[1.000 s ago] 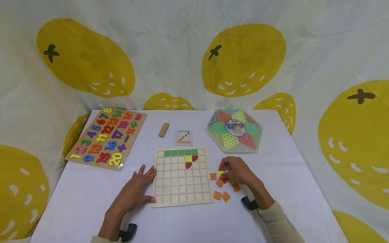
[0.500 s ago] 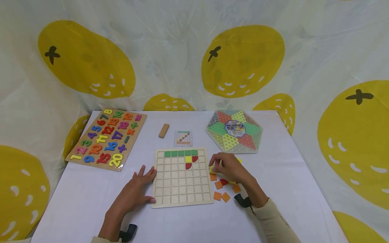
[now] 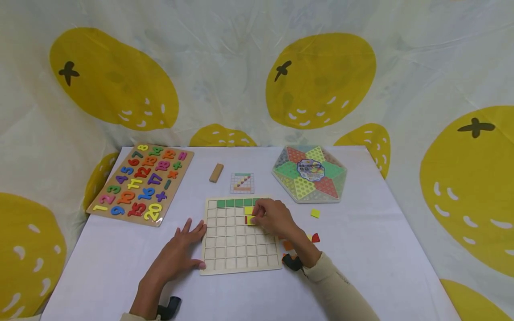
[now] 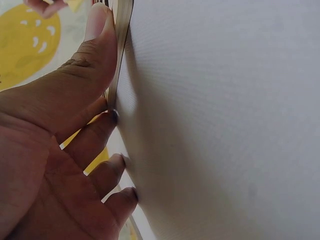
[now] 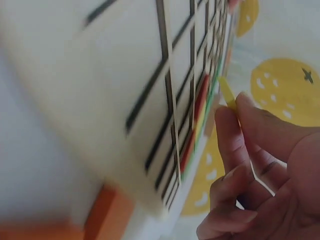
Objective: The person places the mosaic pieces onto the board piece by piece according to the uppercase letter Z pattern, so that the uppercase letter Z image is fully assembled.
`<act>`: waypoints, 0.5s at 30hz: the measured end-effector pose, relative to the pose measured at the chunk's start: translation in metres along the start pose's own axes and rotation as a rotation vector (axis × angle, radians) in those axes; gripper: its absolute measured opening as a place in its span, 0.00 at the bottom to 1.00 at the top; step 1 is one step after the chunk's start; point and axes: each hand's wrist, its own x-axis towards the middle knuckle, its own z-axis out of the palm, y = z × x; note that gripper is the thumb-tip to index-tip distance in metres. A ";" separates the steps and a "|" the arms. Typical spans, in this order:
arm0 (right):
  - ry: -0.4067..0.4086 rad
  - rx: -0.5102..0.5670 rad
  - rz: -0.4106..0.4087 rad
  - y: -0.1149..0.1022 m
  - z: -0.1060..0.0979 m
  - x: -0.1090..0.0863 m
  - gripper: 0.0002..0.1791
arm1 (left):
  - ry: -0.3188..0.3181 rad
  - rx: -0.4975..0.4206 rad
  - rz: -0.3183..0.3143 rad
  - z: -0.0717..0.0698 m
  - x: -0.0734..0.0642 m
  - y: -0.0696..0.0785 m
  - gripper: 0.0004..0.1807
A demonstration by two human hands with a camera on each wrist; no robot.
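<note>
Fruit-print cloth point(image 3: 221, 67) backs the desk point(image 3: 361, 223). My left grip point(image 3: 182, 246), spread, touches the left edge of the grid board point(image 3: 230, 241), apparently steadying it; over its upper right, my right grip point(image 3: 275, 217) pinches a yellow tile point(image 3: 250, 220), seemingly for control.

A colourful number board point(image 3: 145, 182) lies left and a hexagonal star-patterned board point(image 3: 310, 174) right, before a pale cloth point(image 3: 225, 67) printed with yellow fruit.

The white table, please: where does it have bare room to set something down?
The table is bare right of the right sleeve and on the near side of the grid board. It's crowded right of that board, where tiles lie either side of the right wrist.
</note>
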 end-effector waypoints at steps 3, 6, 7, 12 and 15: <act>-0.014 -0.013 0.015 -0.005 0.010 0.008 0.11 | 0.000 -0.002 -0.001 0.001 0.000 0.000 0.61; -0.028 -0.047 0.023 -0.010 0.017 0.015 0.11 | 0.003 -0.002 -0.002 0.001 -0.001 0.000 0.61; -0.031 -0.062 0.022 -0.011 0.020 0.017 0.11 | 0.003 0.000 -0.002 0.001 0.000 0.000 0.61; -0.038 -0.117 0.026 -0.015 0.028 0.025 0.12 | 0.001 0.003 -0.001 0.000 -0.001 0.000 0.61; -0.040 -0.139 0.027 -0.017 0.031 0.027 0.12 | 0.000 0.005 0.001 0.000 0.000 -0.001 0.61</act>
